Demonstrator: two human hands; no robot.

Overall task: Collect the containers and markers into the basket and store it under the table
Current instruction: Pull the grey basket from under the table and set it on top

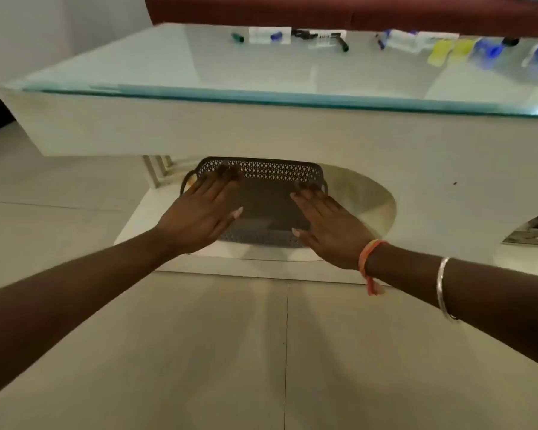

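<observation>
A grey perforated basket (271, 172) sits on the low white shelf under the table, and nothing shows inside it. My left hand (199, 214) lies flat over its left side, fingers stretched to the far rim. My right hand (330, 226) lies flat over its right side. Neither hand visibly grips the rim. On the glass tabletop (199, 68), along the far edge, lie a green marker (237, 38), a blue marker (276, 36), a black marker (343, 45), clear containers (261, 35), yellow containers (440, 52) and blue containers (488, 52).
The table's white front panel (261, 128) overhangs the basket's far half. A dark red sofa (354, 10) runs behind the table. Pale floor tiles (199, 352) spread in front of the shelf. Shiny metal objects (528, 234) sit in a second opening at the right.
</observation>
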